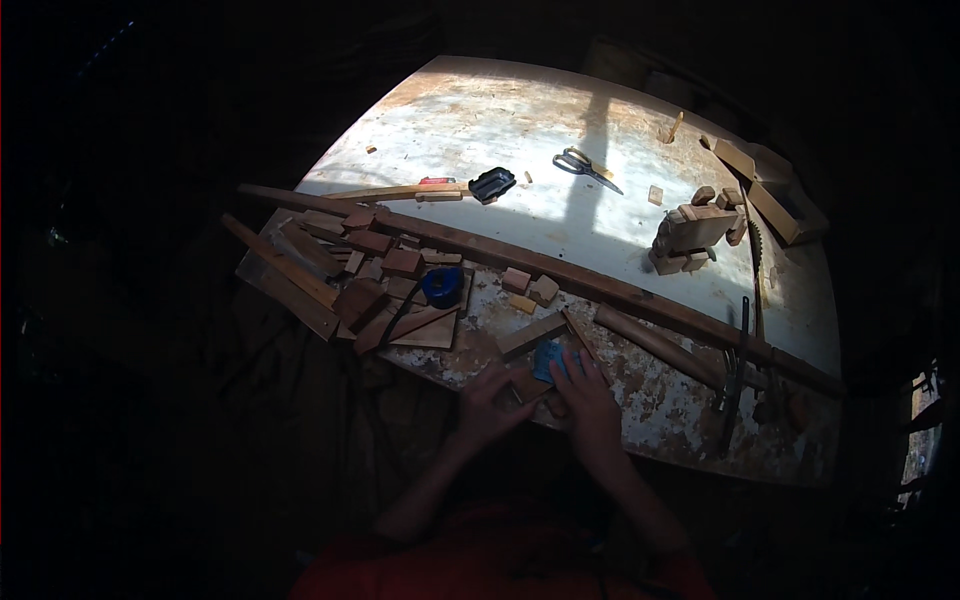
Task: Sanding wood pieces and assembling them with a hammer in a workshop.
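Near the bench's front edge, a small open wooden frame [532, 330] has a blue object [547, 358] inside it, too dim to make out. My left hand [485, 405] is closed on the frame's lower left corner, fingertips on the wood. My right hand [588, 405] has its fingers bent over the blue object and the frame's right side, thumb hidden or hard to see. A small wood piece [556, 405] shows below the frame between my hands. A pink block [516, 281] and a yellowish block [523, 303] lie just above the frame.
The worn bench [440, 110] holds a long beam [620, 298], scattered blocks [371, 242], a blue tape measure [441, 287], scissors [576, 163], a black case [492, 184], a wooden assembly [695, 230], a round rod [657, 345], metal hand tools [731, 400] and a cardboard box [785, 205].
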Demonstrator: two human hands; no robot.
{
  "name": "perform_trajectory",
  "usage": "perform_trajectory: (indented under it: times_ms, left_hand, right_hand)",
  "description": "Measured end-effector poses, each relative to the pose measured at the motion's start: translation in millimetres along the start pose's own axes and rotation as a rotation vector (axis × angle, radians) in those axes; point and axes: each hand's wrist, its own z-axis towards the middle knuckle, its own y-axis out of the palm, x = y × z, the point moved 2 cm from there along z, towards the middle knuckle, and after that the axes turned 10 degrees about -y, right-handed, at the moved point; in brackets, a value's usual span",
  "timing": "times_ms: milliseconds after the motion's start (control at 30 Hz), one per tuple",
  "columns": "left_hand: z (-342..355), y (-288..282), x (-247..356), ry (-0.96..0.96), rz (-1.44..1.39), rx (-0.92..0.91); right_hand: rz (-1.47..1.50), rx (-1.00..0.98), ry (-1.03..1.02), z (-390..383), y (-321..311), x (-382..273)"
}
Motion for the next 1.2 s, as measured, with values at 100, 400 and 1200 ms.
perform_trajectory:
  times_ms: [100, 400, 1200]
  left_hand:
    - [-4.4, -1.3, -6.5, -0.013, 0.013, -0.023]
    - [-2.8, 0.7, -6.8, 0.069, 0.029, 0.004]
    - [-4.8, 0.6, -7.2, -0.029, 0.015, -0.026]
  right_hand:
    - [0.023, -0.104, -0.149, -2.3, -1.3, -10.3]
    - [-0.123, -0.132, -0.293, -11.5, 1.8, -11.6]
    - [-0.067, -0.009, -0.145, -13.7, 3.4, -9.3]
